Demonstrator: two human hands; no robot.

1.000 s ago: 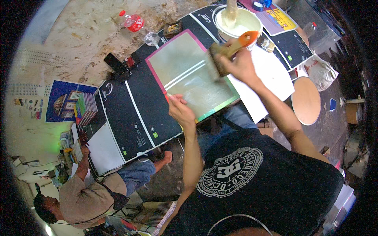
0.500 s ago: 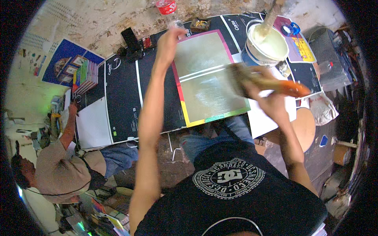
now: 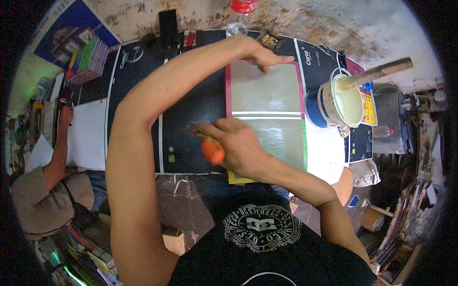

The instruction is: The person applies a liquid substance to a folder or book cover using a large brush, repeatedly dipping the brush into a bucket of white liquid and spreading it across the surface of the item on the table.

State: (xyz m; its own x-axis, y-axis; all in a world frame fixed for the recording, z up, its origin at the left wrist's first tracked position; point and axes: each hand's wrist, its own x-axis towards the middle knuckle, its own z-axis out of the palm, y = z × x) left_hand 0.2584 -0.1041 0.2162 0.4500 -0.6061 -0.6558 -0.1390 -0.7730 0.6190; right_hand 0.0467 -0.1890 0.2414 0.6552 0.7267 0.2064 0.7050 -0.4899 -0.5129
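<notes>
A screen-printing frame (image 3: 270, 90) with a pale mesh and pink and green borders lies on the black printed table (image 3: 143, 100). My left hand (image 3: 260, 55) reaches across and presses flat on the frame's far edge, fingers spread. My right hand (image 3: 236, 148) grips a squeegee with an orange handle (image 3: 213, 151) over the frame's near left part. A white bucket of cream-coloured ink (image 3: 341, 100) with a wooden stick (image 3: 381, 72) in it stands to the right of the frame.
Another person in a tan shirt (image 3: 45, 202) sits at the left, their hand on a white sheet (image 3: 88, 136). A plastic bottle (image 3: 241, 12), a dark phone-like object (image 3: 168, 24) and stacked coloured papers (image 3: 88, 59) lie along the table's far side. Clutter fills the right.
My right hand has carried the squeegee from the frame's right side to its near left. My left hand stays on the frame's far edge. The view has shifted.
</notes>
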